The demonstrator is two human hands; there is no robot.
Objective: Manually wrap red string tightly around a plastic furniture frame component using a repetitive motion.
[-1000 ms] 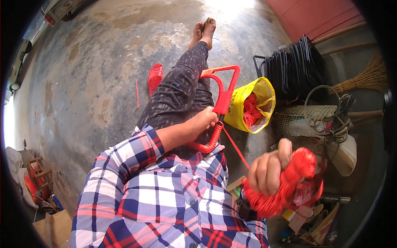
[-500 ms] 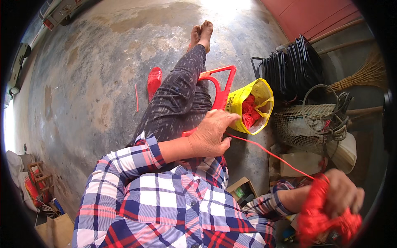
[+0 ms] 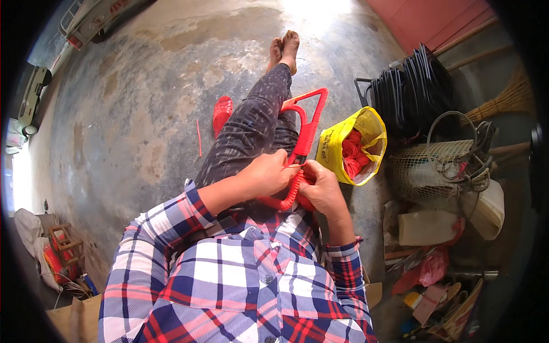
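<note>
Head view is showing two bare hands working just left of a yellow bag (image 3: 326, 150), which is serving as the landmark for everything here. Resting over the person's thighs, close to the bag's left side, a red-wrapped frame (image 3: 307, 139) is showing an angular upper part and a curved, ribbed lower part, with a short dark stretch appearing between them. Left of the bag and a little nearer the body, the left hand (image 3: 269, 174) is pinching a thin red strand (image 3: 294, 166) between curled fingertips at that dark stretch. Between the left hand and the bag, the right hand (image 3: 326, 190) is bending its fingers in toward the same place; their tips are partly hiding, so I cannot tell what they are gripping. Something red is showing below its palm, mostly covered. Inside the bag, red cord (image 3: 354, 153) is lying in a loose heap. Left of the bag, past the legs, a red shoe (image 3: 223, 116) and a red strip (image 3: 199, 138) are lying on the floor. Right of the bag, a wire mesh basket (image 3: 423, 171) is lying on its side, and beyond the bag's far right, black frames (image 3: 409, 94) are standing bunched together.
</note>
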